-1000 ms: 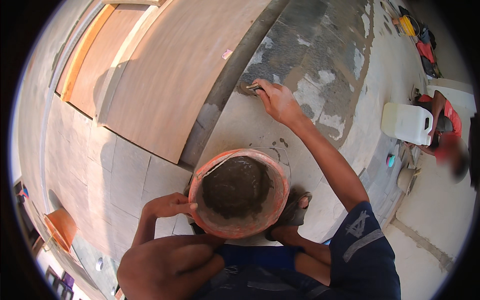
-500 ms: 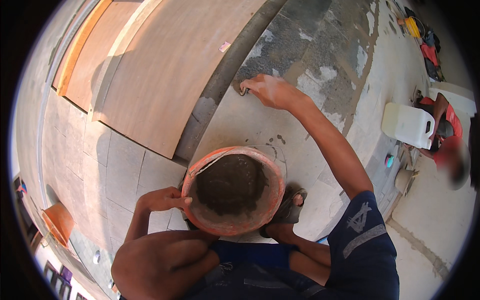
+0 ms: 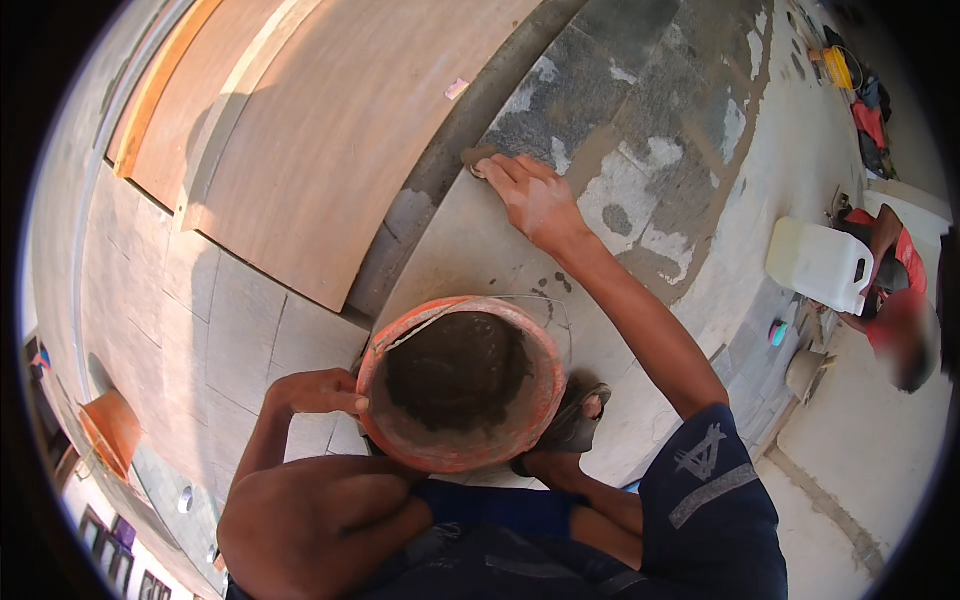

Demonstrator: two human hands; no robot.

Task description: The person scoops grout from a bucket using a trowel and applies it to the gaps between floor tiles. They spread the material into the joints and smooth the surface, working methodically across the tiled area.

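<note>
A worn orange bucket [image 3: 540, 380] holding dark grey wet mortar [image 3: 450, 365] stands between my bent legs and slightly forward. Its rim is gripped at the left side by my left hand [image 3: 325, 390], thumb on the outside edge. My right hand [image 3: 530, 200] is stretched forward, fingers closed on a small flat tool [image 3: 475, 160], mostly hidden by them, at the edge of the dark stone tiles [image 3: 590, 70] along a grey groove. Those tiles carry smears of mortar and pale patches.
Plywood boards [image 3: 330, 140] with wooden strips lie ahead-left. A person in red [image 3: 905, 260] is at the right beside a white jerrycan [image 3: 815, 265]; a yellow bucket [image 3: 835, 68] stands farther off. An orange bucket [image 3: 110, 435] sits at the lower left, a bowl-like container [image 3: 808, 370] at the right.
My right hand has moved a little left and up along the tile edge with the tool. The bucket and my left hand sit slightly further left in view.
</note>
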